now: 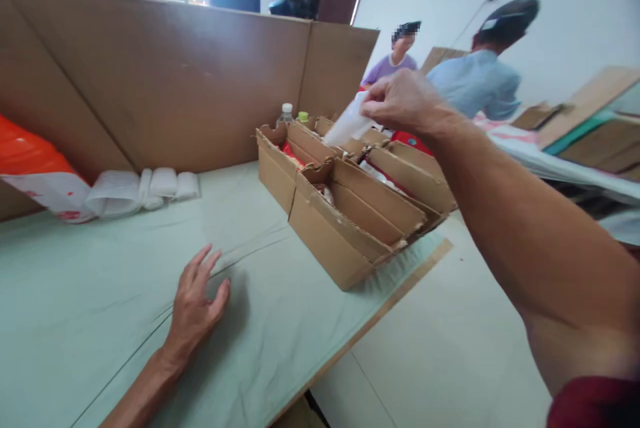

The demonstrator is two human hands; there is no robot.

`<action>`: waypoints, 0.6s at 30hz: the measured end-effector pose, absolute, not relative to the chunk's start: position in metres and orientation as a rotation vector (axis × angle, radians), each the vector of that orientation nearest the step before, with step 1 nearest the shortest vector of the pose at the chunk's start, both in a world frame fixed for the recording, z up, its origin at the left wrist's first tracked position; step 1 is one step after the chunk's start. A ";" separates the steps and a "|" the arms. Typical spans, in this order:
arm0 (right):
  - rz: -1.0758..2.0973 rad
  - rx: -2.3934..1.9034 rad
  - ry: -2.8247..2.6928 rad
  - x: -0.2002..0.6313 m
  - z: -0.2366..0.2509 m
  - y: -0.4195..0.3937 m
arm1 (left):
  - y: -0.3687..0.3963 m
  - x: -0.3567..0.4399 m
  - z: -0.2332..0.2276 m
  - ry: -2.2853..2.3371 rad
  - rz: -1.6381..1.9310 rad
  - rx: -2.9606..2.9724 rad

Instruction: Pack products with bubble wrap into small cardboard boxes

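My right hand [400,103] is raised over the far side of a divided cardboard box [320,235]. Between its thumb and fingers it pinches a translucent white plastic bag [346,123], which hangs down toward the compartments. Red and white items partly show inside several of those compartments; their kind is hard to make out. On the near left, my left hand [197,298] hovers over or rests on the pale green table cover [115,321], fingers spread and holding nothing. Whether it touches the cover I cannot tell.
A tall cardboard panel [200,75] stands along the back. Before it lie white rolls [160,185] and an orange-and-white plastic bag [40,168]. Two bottles [287,113] stand behind the box. Other people [475,75] sit beyond, near more cardboard. The table edge [360,335] runs along the right.
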State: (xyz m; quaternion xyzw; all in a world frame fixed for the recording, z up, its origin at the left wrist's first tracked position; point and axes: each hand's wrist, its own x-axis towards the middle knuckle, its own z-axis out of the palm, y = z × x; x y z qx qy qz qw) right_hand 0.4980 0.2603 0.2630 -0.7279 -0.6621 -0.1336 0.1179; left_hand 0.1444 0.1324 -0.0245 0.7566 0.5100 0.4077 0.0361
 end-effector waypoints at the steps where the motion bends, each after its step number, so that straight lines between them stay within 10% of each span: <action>1: -0.372 -2.020 -1.971 0.486 0.270 0.241 | 0.130 0.150 -0.006 1.547 1.340 2.336; 10: 0.821 -1.126 -2.535 0.395 0.233 0.140 | 0.096 0.198 0.085 1.387 1.373 2.012; 18: 0.473 -2.213 -2.029 0.571 0.201 0.200 | 0.072 0.143 0.016 1.480 0.964 1.258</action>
